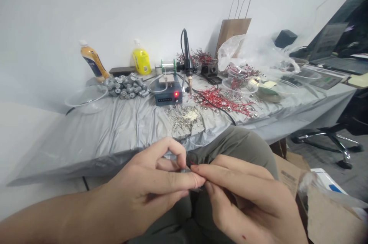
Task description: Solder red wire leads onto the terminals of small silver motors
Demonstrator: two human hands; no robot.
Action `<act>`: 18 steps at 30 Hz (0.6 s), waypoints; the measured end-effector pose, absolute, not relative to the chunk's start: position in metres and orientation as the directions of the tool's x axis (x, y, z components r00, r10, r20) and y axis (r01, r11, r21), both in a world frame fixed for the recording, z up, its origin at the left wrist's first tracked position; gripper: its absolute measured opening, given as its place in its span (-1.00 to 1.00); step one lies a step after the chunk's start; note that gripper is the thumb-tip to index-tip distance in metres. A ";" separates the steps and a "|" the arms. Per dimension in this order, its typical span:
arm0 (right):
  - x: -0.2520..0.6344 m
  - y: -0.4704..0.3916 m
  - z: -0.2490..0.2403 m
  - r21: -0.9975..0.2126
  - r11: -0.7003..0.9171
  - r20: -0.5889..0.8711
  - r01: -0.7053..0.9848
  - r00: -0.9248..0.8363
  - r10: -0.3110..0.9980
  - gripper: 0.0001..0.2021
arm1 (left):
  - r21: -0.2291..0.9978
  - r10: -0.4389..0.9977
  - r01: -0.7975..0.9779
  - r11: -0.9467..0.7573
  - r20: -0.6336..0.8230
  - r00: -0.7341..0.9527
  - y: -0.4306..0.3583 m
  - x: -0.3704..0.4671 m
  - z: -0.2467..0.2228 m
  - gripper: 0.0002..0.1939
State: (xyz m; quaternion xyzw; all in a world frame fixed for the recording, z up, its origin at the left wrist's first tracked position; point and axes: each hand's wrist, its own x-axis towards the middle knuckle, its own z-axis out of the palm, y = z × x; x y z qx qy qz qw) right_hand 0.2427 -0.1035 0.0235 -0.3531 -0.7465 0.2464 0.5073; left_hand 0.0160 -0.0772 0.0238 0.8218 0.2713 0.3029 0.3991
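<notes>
My left hand (155,182) is closed in a pinch around a small grey metallic piece, mostly covered by the fingers. The fingertips of my right hand (247,194) press together against the left thumb and that piece; whatever they grip is too hidden to name. Both hands meet above my lap, in front of the table's near edge. Beyond them on the table stands a blue box with a red light (168,92), beside a black soldering iron (188,54) pointing down. Red wires with small metal parts (221,100) lie heaped to its right.
Grey cylindrical parts (125,86) are piled at the left, near a clear plastic bowl (86,98). Two bottles, a solder spool (166,66), a paper bag (232,31) and more plastic bowls stand farther back. Cardboard boxes (330,213) are at the lower right.
</notes>
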 end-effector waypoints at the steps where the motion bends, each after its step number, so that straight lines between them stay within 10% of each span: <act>1: 0.242 -0.104 0.023 -0.732 0.624 0.577 0.274 -0.238 0.781 -0.76 | 0.816 0.681 0.209 -0.539 0.276 0.678 -0.077 0.016 0.025 -0.65; 18: 0.249 -0.101 0.018 -0.762 0.597 0.591 0.253 -0.106 0.800 -0.69 | 0.728 0.608 0.187 -0.660 0.372 0.701 -0.072 0.012 0.012 -0.45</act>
